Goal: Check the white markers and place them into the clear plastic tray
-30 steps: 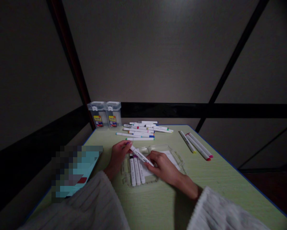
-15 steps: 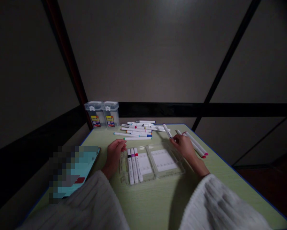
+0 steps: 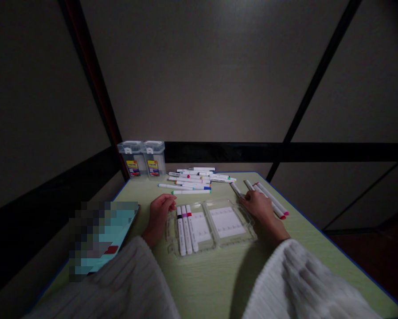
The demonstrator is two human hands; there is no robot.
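Tabletop (image 3: 202,283), blue-edged and pale green, stands before grey wall panels (image 3: 199,88) divided by black strips (image 3: 219,153). The right hand (image 3: 260,206) pinches a white marker (image 3: 236,190) just beyond the clear case (image 3: 211,226); the left hand (image 3: 159,212), narrowly curled, may or may not grip something: I cannot tell.

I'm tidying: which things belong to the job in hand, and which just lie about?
Likely in the job:
held marker, right hand
open clear case
three markers inside
marker pile behind
markers at right

Apparently lying about:
two lidded boxes
teal-screened device
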